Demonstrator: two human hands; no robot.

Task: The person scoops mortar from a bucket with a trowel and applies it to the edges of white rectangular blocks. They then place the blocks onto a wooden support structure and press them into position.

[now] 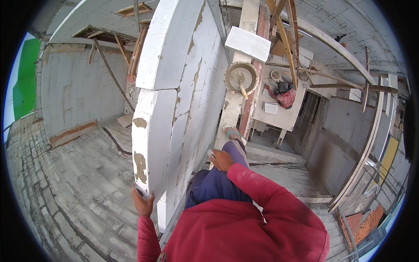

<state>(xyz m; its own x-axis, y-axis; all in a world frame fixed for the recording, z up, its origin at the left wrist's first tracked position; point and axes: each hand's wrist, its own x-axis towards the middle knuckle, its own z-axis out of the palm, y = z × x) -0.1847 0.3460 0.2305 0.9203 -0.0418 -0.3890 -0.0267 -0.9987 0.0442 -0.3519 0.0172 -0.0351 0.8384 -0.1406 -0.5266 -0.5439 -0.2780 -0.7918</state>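
Note:
A wall of white blocks (pixel 168 118) rises along my left side, with grey mortar in its joints and patches on its top. My left hand (pixel 143 201) is curled against the near end of the top white block (pixel 142 153); a small dark patch shows by its fingers. Over my bent leg, my right hand (pixel 221 160) has its fingers curled in, and what they may hold is hidden. Ahead of my sandalled foot (pixel 234 132), a round bucket (pixel 227 83) of grey mortar stands on the plank, a light-handled tool (pixel 243 91) in it. Beyond lies a loose white block (pixel 248 43).
I am high on narrow planks (pixel 229 114). Below right, a co-worker (pixel 284 95) in a red patterned shirt bends over a platform (pixel 286 115) with white blocks. Wooden poles (pixel 336 37) cross at upper right. A block-paved floor (pixel 65 192) lies lower left.

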